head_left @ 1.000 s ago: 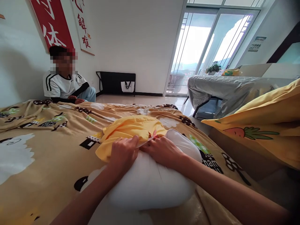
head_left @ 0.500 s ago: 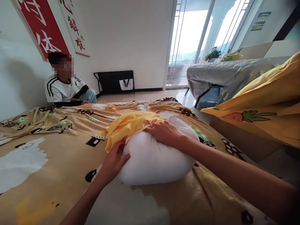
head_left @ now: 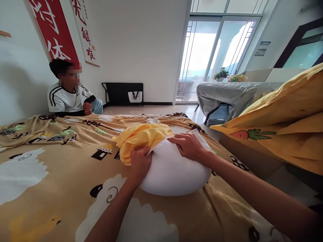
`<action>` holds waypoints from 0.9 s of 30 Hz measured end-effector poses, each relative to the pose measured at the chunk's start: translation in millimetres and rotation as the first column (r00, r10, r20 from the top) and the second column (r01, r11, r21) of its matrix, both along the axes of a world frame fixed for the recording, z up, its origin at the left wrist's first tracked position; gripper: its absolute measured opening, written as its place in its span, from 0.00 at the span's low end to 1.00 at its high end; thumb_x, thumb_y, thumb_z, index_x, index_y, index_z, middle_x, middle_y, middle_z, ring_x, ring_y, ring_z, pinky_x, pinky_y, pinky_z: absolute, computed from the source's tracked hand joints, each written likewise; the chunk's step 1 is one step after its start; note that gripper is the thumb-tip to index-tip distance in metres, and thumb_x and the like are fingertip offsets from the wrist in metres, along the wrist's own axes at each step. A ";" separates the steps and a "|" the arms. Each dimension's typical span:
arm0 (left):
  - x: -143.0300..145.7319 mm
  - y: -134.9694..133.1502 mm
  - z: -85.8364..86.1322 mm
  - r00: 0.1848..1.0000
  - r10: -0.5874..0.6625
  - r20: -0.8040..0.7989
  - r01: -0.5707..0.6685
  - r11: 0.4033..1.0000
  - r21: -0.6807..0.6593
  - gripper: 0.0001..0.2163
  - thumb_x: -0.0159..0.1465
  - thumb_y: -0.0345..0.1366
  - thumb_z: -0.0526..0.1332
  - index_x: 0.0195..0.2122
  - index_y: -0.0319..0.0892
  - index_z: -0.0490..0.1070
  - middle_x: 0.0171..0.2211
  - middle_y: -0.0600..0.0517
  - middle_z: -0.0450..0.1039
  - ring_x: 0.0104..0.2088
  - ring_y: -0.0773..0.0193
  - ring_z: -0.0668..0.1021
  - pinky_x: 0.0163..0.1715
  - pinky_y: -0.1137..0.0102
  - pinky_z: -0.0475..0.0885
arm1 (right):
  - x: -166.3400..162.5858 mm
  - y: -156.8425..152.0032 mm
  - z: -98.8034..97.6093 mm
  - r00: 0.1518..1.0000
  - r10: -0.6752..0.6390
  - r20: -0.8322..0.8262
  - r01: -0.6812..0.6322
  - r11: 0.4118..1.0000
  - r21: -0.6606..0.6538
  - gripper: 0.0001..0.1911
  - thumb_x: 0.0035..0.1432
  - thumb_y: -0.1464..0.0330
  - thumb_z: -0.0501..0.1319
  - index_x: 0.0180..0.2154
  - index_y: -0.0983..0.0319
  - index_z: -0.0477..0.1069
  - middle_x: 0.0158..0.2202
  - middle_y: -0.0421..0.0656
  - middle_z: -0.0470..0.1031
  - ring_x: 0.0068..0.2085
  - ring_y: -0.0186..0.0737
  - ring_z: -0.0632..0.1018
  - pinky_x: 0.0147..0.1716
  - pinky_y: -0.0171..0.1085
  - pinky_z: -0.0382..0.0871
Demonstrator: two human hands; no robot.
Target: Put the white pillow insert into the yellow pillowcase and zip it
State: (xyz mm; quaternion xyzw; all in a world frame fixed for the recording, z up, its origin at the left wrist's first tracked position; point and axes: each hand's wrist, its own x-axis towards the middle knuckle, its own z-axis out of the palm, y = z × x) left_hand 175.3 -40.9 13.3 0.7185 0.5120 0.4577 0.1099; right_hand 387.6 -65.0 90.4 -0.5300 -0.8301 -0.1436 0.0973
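A plump white pillow (head_left: 174, 176) lies on the patterned blanket (head_left: 70, 188), its far left end covered by a bunched yellow pillowcase (head_left: 143, 136). My left hand (head_left: 140, 164) is closed at the left side of the pillow, its fingers pinching the pillowcase edge where it meets the white cloth. Over the pillow's upper right, my right hand (head_left: 190, 147) grips the white surface, fingertips near the pillowcase opening. The pillowcase hides how far the pillow reaches inside it.
At the far left a person (head_left: 68, 97) sits beyond the bed edge. Yellow cloth with a carrot print (head_left: 277, 124) hangs at the right. Behind it stands a plastic-covered table (head_left: 227, 90). A black folded frame (head_left: 118, 94) with a white bag leans on the back wall.
My left hand has moved right and closed on the pillowcase edge. My right hand has shifted slightly right on the pillow. The view has tilted up a little.
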 end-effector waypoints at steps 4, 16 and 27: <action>5.2 -1.1 -0.9 0.999 -0.028 0.017 0.027 0.999 0.037 0.15 0.58 0.33 0.56 0.16 0.42 0.54 0.18 0.52 0.62 0.30 0.60 0.62 0.35 0.67 0.57 | 17.3 -15.5 -2.8 0.987 0.138 -0.080 -0.133 0.989 0.066 0.28 0.64 0.56 0.45 0.59 0.60 0.64 0.52 0.48 0.72 0.49 0.44 0.73 0.47 0.39 0.63; 4.5 -5.7 -22.9 0.996 0.020 0.083 -0.037 0.977 0.208 0.17 0.57 0.29 0.53 0.17 0.41 0.44 0.15 0.57 0.53 0.24 0.66 0.57 0.33 0.68 0.56 | -33.7 -15.7 -2.3 0.964 -0.009 0.266 0.052 0.986 -0.156 0.27 0.59 0.56 0.54 0.59 0.53 0.63 0.51 0.57 0.69 0.45 0.55 0.75 0.39 0.46 0.66; -54.7 -30.7 -11.3 0.916 -0.367 -0.162 0.376 0.926 0.027 0.08 0.65 0.38 0.52 0.39 0.43 0.68 0.39 0.48 0.71 0.42 0.62 0.72 0.44 0.69 0.67 | -10.7 -3.6 4.4 0.974 -0.106 0.201 0.136 0.981 -0.141 0.20 0.63 0.58 0.48 0.55 0.48 0.66 0.48 0.49 0.72 0.40 0.48 0.76 0.37 0.42 0.64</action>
